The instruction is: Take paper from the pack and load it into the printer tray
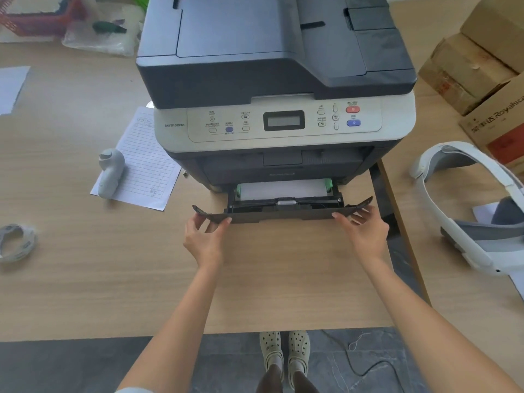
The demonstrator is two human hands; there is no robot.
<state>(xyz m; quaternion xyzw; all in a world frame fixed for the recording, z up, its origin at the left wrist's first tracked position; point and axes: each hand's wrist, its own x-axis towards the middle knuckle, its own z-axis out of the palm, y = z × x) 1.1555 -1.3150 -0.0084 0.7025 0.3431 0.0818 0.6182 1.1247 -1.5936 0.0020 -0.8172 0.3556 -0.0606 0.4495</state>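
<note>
A grey and black printer [279, 80] stands on the wooden table [85, 265]. Its paper tray [283, 212] is pulled partly out at the bottom front, and white paper [280, 188] lies inside between green guides. My left hand [205, 236] touches the left end of the tray's dark front panel with its fingertips. My right hand [364, 229] touches the right end the same way. Both hands have fingers spread against the panel. No paper pack is in view.
A lined sheet [144, 163] with a white controller [111, 173] on it lies left of the printer. A white headset [470, 211] and cardboard boxes [482, 66] sit on the right. A white strap [15, 242] lies far left. A gap separates two tables at right.
</note>
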